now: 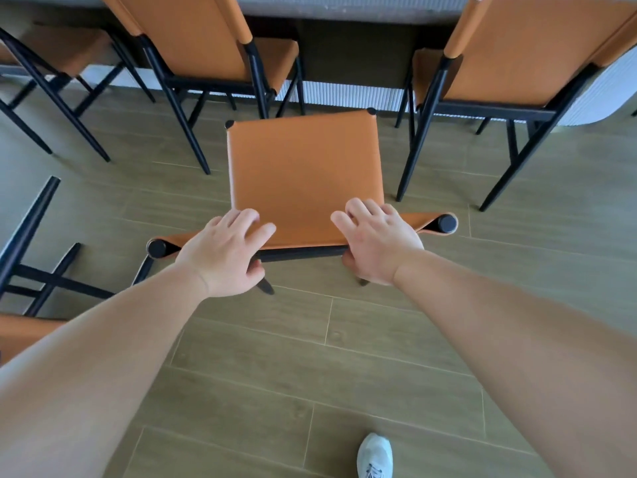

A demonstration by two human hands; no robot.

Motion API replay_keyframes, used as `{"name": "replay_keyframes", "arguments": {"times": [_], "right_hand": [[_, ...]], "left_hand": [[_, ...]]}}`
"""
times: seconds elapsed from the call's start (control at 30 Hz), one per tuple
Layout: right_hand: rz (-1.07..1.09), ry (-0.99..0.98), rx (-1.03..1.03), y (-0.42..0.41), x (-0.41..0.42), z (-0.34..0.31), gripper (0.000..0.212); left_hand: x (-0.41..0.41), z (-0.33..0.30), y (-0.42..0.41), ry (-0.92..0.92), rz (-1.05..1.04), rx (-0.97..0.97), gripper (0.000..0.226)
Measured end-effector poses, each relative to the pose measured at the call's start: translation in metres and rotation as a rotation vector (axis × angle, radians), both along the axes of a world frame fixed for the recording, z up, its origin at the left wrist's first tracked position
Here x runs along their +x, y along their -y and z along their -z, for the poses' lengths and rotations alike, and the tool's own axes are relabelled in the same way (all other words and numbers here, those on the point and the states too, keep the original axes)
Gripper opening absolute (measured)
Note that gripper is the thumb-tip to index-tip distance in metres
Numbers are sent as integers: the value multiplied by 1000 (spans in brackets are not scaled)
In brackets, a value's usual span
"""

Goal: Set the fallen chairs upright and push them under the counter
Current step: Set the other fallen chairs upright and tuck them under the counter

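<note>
A: Middle chair point(305, 174): upright, smooth orange seat, black tube frame, between two tucked chairs at the counter point(344, 8).
B: Left hand point(224, 253) and right hand point(374, 241) grip its backrest top, thumbs beneath. Wood-grain plank floor point(310, 357).

Wood-look plank floor point(344, 357), pale grey sneaker point(375, 455) on it

Nothing to read here: no text, label, brand, number or sign shows anywhere in view.
</note>
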State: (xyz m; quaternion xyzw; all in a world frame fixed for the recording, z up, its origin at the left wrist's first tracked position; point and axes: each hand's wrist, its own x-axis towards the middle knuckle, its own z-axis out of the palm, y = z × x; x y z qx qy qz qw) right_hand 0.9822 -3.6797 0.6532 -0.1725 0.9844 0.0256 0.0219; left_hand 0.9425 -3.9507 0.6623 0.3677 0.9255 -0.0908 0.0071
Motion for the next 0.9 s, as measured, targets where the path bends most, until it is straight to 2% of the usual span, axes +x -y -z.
{"name": "replay_keyframes", "arguments": {"times": [0.6, 0.9], "right_hand": [[1, 59, 32, -14, -114, -17, 51], [74, 99, 7, -15, -163, -20, 47]], "left_hand": [[-116, -8, -6, 58, 14, 31, 44], [-166, -16, -10, 30, 92, 24, 52]]}}
